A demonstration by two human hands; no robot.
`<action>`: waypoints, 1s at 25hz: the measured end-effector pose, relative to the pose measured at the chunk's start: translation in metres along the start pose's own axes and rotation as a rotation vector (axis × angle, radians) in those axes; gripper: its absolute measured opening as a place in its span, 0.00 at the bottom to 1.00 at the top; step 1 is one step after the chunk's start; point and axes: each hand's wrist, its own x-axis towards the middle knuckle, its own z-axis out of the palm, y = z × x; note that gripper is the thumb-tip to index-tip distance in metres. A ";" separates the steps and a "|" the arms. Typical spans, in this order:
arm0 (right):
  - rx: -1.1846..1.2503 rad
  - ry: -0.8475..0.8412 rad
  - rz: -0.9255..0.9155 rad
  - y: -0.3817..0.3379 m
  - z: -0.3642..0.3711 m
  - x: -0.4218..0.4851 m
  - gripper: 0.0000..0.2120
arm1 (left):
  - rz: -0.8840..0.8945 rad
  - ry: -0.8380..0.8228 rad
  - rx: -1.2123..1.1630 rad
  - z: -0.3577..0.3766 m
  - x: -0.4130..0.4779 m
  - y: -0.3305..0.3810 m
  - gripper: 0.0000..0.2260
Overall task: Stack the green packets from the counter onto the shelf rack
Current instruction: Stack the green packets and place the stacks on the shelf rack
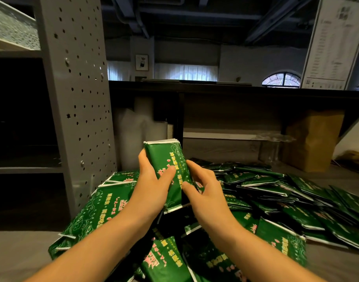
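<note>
The left hand (152,181) and right hand (203,189) both clamp a bundle (168,157) of green packets.
The left thumb lies across the bundle's face and the right fingers curl round its right edge. It stands tilted, mid-scene, over loose packets (276,192) heaped on the counter (19,251), near and to the right. The grey rack (76,98) rises at left, and a brown bag (313,139) sits far right.

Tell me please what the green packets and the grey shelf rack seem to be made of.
The green packets look like glossy plastic or foil film: they glint, crease, and have thin white sealed edges. The shelf rack looks like matte grey painted metal, judging by the punched holes and bolt heads.
</note>
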 end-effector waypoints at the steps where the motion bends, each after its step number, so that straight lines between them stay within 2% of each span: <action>1: -0.019 -0.013 -0.010 -0.001 0.000 -0.001 0.23 | 0.011 -0.001 0.027 0.000 -0.001 0.000 0.22; 4: -0.024 -0.047 -0.029 -0.005 -0.007 0.005 0.20 | 0.044 0.027 0.072 -0.003 0.000 0.000 0.21; 7: -0.076 0.045 -0.042 -0.001 -0.029 0.023 0.15 | 0.062 0.073 0.088 -0.010 0.009 0.003 0.21; 9: -0.181 0.095 -0.032 0.007 -0.045 0.031 0.12 | 0.067 0.097 0.079 -0.017 0.015 0.005 0.23; 12: -0.372 0.038 -0.031 0.015 -0.051 0.030 0.11 | 0.077 0.159 0.098 -0.026 0.022 0.007 0.25; 14: -0.506 -0.096 -0.049 0.015 -0.042 0.024 0.14 | 0.070 0.186 0.093 -0.030 0.026 0.006 0.26; 17: -0.763 -0.293 0.008 0.012 -0.025 0.014 0.26 | 0.064 0.205 0.095 -0.034 0.030 0.004 0.26; 21: -0.869 -0.258 0.098 0.012 -0.021 0.012 0.36 | 0.063 0.203 0.099 -0.034 0.030 0.002 0.26; 23: -0.880 -0.260 0.112 0.012 -0.022 0.013 0.35 | 0.058 0.189 0.100 -0.033 0.029 0.003 0.26; 25: -0.854 -0.259 0.120 0.011 -0.025 0.015 0.28 | 0.054 0.181 0.093 -0.033 0.028 0.005 0.26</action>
